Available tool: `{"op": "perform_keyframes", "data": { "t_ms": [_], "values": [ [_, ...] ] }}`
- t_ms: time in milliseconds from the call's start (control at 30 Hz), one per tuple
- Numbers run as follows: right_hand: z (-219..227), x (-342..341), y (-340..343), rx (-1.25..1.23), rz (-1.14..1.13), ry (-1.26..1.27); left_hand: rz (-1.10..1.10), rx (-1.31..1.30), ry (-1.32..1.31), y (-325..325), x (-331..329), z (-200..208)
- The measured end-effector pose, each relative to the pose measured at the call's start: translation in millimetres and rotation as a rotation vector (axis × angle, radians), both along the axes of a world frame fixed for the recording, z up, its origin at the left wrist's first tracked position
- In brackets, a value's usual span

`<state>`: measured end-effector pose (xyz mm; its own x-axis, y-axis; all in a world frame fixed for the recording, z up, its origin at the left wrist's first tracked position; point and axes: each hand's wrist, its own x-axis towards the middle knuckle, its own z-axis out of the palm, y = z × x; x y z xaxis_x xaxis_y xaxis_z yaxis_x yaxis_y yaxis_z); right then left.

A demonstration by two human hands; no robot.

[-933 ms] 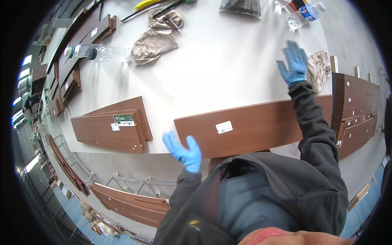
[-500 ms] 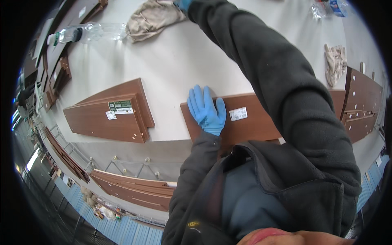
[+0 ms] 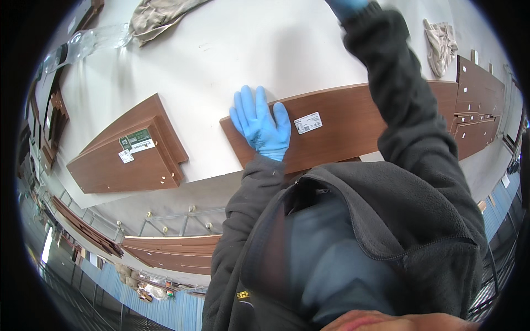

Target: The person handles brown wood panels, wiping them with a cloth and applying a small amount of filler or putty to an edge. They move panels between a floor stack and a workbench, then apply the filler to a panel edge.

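Observation:
My left hand (image 3: 260, 126), in a blue glove, lies flat with fingers spread on the left end of a long reddish-brown board (image 3: 342, 116). A white label (image 3: 308, 123) on that board sits just right of my thumb. My right hand (image 3: 348, 6), gloved in blue too, is at the top edge beyond the board. It is blurred and mostly cut off, so its fingers and anything in them are hidden. A crumpled beige cloth (image 3: 160, 19) lies on the white tabletop (image 3: 221, 60) at the far left, apart from both hands.
At left, stacked brown boards (image 3: 124, 157) carry green and white labels. Clear plastic bottles (image 3: 91, 43) lie behind them. A second beige cloth (image 3: 440, 47) lies far right, near more brown panels (image 3: 477, 107). Below the table edge, long boards (image 3: 171, 251) rest near a metal frame (image 3: 185, 220).
My right hand has moved right, away from the beige cloth at the top. The left hand stays flat on the board. The whole view has shifted and tilted slightly.

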<state>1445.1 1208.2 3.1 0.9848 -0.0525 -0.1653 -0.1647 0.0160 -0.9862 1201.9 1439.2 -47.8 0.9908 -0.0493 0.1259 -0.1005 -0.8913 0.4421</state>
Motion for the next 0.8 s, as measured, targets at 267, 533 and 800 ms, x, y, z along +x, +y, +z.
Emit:
{"op": "perform_keyframes", "data": {
  "t_ms": [267,533,800],
  "values": [
    [18.4,-240.3,3.0,0.389,-0.007,0.088,-0.33,-0.404,-0.059,-12.8,3.2,31.9],
    [22.8,-298.3,-3.1,0.517,-0.143,0.244,-0.564,-0.721,0.327,-48.6,0.4,71.4],
    [18.9,-309.5,-48.5,0.437,-0.128,0.454,-0.617,-0.782,0.376,-69.5,4.3,68.8]
  ]
}}
